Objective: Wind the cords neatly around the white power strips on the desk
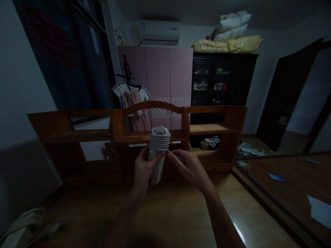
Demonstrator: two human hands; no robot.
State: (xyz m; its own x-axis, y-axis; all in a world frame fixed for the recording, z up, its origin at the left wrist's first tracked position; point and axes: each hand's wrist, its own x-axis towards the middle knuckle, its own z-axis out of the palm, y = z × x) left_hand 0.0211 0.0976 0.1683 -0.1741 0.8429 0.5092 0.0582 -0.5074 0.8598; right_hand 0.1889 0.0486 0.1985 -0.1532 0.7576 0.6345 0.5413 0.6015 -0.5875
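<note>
A white power strip [157, 170] is held upright, slightly tilted, in front of me. Its white cord [159, 140] is wound in several neat turns around the upper part. My left hand [142, 167] grips the strip from the left, the thumb lying across its face just below the coils. At the right side, my right hand [188, 166] is closed on the cord's loose length, close to where it leaves the coils. The plug end is not clearly visible, partly hidden by the right hand.
Ahead stands a wooden shelf unit [152, 103] with open compartments. Another white corded item [23, 224] lies blurred at the lower left. Papers [320, 208] and a blue packet [276, 177] are on the floor at right, beyond a raised edge [261, 193]. A dark door [287, 93] stands ajar.
</note>
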